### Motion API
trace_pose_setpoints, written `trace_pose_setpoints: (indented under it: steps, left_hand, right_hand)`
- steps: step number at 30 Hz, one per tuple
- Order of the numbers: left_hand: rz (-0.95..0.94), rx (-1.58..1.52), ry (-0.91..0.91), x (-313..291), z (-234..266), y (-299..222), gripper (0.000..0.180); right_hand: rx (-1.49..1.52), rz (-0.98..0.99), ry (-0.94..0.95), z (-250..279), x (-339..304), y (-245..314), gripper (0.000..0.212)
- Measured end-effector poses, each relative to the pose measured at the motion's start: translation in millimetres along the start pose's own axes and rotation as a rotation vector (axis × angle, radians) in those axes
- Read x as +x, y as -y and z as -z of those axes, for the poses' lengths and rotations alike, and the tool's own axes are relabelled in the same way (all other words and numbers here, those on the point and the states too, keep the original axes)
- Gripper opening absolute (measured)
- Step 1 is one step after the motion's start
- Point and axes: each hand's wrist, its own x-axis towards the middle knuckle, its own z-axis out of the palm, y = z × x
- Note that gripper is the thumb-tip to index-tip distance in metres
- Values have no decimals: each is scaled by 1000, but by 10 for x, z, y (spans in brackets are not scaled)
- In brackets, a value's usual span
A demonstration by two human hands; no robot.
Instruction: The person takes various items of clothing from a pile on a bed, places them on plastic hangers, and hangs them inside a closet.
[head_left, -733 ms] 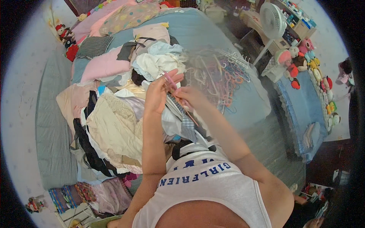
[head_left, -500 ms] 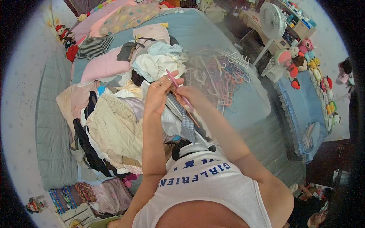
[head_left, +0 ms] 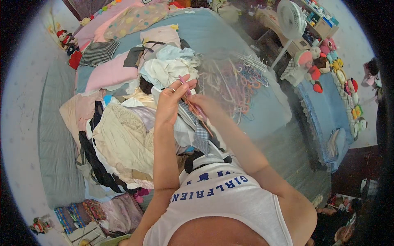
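Observation:
My left hand (head_left: 170, 101) is closed on a pink plastic clothes hanger (head_left: 182, 79), whose upper end sticks out between the thumb and fingers. Close against it, my right hand (head_left: 201, 104) also closes on the hanger, though a hazy patch of the picture softens its fingers. An orange hanger arm (head_left: 206, 126) slants down below both hands. Just beneath hangs a blue-grey checked cloth (head_left: 201, 140), near my white top. To the left of my left forearm lies a heap of clothes, with a cream lace-trimmed garment (head_left: 119, 133) on top.
Many-coloured hangers (head_left: 242, 84) lie in a pile on the blue bed (head_left: 197, 28), right of a white and pale blue clothes pile (head_left: 170, 65). Pillows lie farther left. A white standing fan (head_left: 290, 20) and a blue couch (head_left: 318, 110) with soft toys stand right.
The whole view has shifted slightly. Both hands stay together on the hanger, with only a small movement of the fingers.

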Motion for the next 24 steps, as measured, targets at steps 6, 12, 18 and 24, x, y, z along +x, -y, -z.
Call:
trace_pose_setpoints:
  steps: [6, 12, 18, 24]
  left_hand:
    - [-6, -22, 31, 43, 18, 57, 37]
    - [30, -22, 66, 24, -10, 36, 38]
    - [50, 8, 75, 8, -18, -17, 42]
    - [-68, 30, 108, 43, -32, 47, 43]
  right_hand:
    - [27, 35, 35, 25, 29, -5, 21]
    - [-54, -3, 31, 22, 81, -20, 21]
    - [37, 18, 29, 20, 81, -18, 21]
    - [-85, 32, -2, -50, 65, -64, 19]
